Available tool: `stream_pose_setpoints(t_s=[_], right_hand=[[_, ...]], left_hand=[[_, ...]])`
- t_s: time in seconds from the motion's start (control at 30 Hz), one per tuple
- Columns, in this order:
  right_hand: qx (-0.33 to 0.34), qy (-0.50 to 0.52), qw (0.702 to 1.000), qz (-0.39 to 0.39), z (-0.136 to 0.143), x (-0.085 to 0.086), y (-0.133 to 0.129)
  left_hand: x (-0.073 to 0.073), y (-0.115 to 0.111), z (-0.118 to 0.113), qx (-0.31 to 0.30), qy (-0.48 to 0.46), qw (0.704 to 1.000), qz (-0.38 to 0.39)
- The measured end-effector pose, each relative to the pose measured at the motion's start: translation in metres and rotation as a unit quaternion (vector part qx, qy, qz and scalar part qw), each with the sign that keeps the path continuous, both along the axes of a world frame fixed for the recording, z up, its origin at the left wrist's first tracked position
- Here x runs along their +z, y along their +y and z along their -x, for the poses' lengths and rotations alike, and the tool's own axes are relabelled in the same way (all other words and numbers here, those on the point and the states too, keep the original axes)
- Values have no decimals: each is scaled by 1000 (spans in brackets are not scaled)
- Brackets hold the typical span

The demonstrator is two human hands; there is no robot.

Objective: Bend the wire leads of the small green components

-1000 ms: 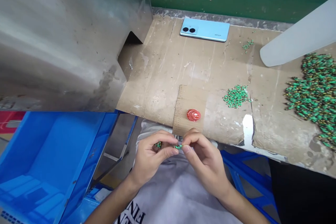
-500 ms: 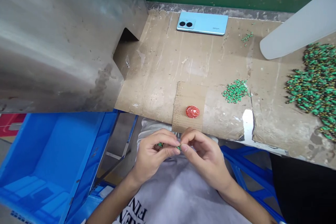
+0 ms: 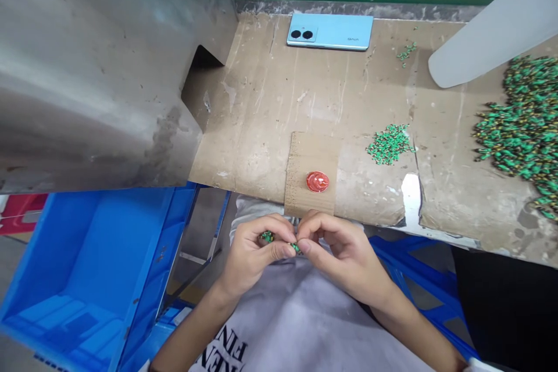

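Just off the table's front edge, my left hand (image 3: 257, 247) and my right hand (image 3: 332, 250) meet at the fingertips. Between their pinched thumbs and forefingers is a tiny green part (image 3: 295, 248) with dark and gold bits; its exact kind is too small to tell. More small green parts (image 3: 266, 236) show in the curl of my left fingers. Beyond my hands, a round dish of glossy red stuff (image 3: 317, 182) sits on a cardboard piece (image 3: 300, 154). A small heap of green parts (image 3: 389, 144) lies to its right.
A large pile of green and gold parts (image 3: 523, 122) covers the right side, beside a pale slanted tube (image 3: 488, 29). A light blue phone (image 3: 330, 32) lies at the back. Left are a metal housing (image 3: 100, 70) and a blue crate (image 3: 108, 244).
The view has shifted slightly. My hands stay pinched together, and the green part between the fingertips and those in my left hand show more now.
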State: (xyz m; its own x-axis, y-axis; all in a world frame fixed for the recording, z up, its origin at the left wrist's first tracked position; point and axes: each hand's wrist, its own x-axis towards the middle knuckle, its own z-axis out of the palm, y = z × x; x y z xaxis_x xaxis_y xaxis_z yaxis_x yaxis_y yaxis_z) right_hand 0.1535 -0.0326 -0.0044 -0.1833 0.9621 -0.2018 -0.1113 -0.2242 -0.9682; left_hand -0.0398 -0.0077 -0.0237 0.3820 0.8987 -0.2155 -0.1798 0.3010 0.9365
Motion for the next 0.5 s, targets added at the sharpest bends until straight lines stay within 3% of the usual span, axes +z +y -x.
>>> stream_pose_setpoints(t_s=[0.5], right_hand=[[22, -6, 1000, -20, -5, 1, 4]], left_hand=[[2, 2, -4, -17, -11, 1000, 15]])
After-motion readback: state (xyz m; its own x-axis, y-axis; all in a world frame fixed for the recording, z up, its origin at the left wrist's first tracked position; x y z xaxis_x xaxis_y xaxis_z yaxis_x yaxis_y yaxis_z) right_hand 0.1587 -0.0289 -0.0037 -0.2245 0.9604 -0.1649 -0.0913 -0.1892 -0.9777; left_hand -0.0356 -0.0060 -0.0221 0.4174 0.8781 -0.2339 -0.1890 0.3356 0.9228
